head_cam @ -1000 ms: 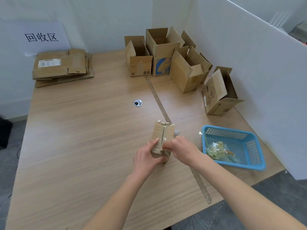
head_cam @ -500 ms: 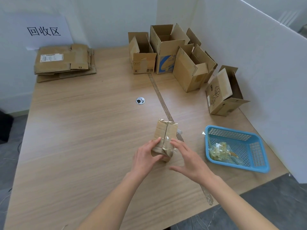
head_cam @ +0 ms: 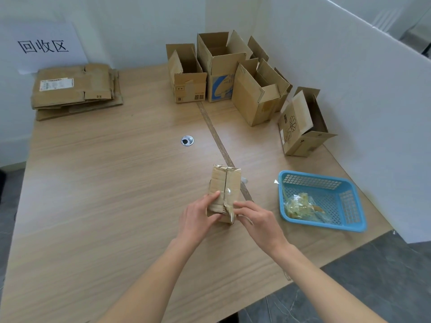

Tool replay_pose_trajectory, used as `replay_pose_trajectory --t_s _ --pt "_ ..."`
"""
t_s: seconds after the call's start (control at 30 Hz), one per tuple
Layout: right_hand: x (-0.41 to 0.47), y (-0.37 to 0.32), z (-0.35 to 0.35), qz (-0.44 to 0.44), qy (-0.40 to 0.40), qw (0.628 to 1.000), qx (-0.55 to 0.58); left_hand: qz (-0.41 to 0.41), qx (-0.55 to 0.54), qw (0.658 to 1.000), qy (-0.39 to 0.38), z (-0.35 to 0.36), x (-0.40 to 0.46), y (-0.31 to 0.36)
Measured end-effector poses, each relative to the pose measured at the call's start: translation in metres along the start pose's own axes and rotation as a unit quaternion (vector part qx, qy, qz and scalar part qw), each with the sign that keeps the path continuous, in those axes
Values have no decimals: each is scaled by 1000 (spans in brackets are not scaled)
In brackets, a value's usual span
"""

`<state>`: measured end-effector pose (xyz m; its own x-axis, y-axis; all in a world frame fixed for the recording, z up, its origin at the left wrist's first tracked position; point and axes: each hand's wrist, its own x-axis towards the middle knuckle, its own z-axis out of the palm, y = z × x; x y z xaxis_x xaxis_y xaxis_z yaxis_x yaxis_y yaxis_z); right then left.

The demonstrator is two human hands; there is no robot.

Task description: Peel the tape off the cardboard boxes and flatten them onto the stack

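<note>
Two hands [head_cam: 198, 217] on taped box [head_cam: 225, 190]

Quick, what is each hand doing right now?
Left hand: holds the small taped box, fingers curled round its near end.
Right hand: pinches the tape at the box's near end.

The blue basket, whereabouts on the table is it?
In the head view the blue basket sits near the table's right front edge, beside the right hand, holding crumpled tape.
</note>
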<state>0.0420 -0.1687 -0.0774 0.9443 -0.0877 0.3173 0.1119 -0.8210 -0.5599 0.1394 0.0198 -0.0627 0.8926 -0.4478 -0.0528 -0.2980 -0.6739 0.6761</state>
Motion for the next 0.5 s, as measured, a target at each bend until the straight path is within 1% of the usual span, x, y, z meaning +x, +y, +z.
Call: replay_pose_trajectory --t_s 0.13,0.17,0.27,0.33,0.4,0.5 --pt "-4 2 -3 -17 -6 1000 5 7 -1 1000 -7 -2 1 -1" --pt "-5 3 -3 -8 -7 1000 12 7 0 1000 -7 -3 1 -1" --pt "-12 7 -5 93 -27 994 57 10 -12 1000 -6 -2 1 -5" --pt "-15 8 -5 137 -46 989 26 9 -26 1000 -8 -1 1 -6" --pt "-13 8 -1 137 -54 988 -33 8 -36 999 -5 0 1 -5" --pt "-8 4 4 124 -17 990 -70 10 -40 999 -2 2 3 -8"
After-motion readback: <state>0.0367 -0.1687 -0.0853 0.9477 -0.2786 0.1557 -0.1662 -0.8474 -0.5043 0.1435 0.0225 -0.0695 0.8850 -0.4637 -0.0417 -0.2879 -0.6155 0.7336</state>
